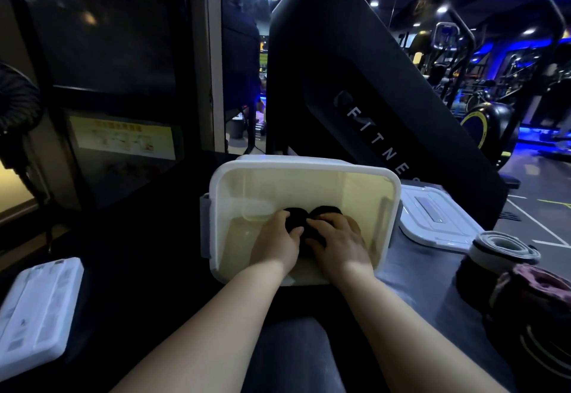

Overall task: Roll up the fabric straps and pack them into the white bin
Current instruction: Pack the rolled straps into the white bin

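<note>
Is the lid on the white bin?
No, the white bin is open on top; a white lid lies beside it on the right.

The white bin (216, 182) in front of me had creamy-yellow inner walls and grey latches (204, 225). The rolled straps (296, 218) inside it were black. The lid (432, 219) on my right was white, and so was the second lid (37, 306) on my left. At my right lay a grey-and-white roll (500, 245), a dusty pink strap (531, 281) and a black belt (543, 349) with thin pale stripes. The black gym machine (340, 68) carried white lettering, and the wall sticker (123, 137) was yellow.
</note>
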`<state>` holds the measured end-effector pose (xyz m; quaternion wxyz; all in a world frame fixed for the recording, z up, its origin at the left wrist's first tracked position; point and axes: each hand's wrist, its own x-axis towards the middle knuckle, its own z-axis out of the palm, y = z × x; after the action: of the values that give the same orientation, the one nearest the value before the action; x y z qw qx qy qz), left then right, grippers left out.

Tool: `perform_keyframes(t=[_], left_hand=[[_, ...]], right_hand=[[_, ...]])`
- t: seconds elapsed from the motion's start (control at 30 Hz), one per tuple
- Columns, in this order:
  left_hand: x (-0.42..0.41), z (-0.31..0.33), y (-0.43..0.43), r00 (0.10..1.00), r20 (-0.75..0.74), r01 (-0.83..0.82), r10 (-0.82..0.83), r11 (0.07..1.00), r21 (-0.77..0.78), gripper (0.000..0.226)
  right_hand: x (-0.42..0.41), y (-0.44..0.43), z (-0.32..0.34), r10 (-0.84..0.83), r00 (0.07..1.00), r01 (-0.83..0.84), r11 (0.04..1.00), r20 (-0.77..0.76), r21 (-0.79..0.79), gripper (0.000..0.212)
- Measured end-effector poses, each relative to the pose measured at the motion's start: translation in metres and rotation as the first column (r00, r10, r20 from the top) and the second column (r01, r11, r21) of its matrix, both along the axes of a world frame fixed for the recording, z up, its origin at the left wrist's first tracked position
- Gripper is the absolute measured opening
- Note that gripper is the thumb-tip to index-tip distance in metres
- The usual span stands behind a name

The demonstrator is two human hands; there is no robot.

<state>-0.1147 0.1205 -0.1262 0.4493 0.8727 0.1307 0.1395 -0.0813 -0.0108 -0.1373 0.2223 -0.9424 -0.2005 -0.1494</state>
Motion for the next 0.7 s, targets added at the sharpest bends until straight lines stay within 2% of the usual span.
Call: perform_keyframes(t=[0.3,0.7], left_hand=[[0.005,-0.006,0.002,0.997,0.078,0.005,-0.004,1.000,-0.006,0.045],[0.006,-0.010,-0.002,0.997,0.072,-0.006,0.004,1.000,0.030,0.045]], right_hand=[[0.012,0.003,-0.007,0.023,1.000,-0.024,0.998,0.014,0.055,0.043],[0.011,0.003,-0.012,0.014,0.999,-0.010,0.996,-0.039,0.083,0.043]])
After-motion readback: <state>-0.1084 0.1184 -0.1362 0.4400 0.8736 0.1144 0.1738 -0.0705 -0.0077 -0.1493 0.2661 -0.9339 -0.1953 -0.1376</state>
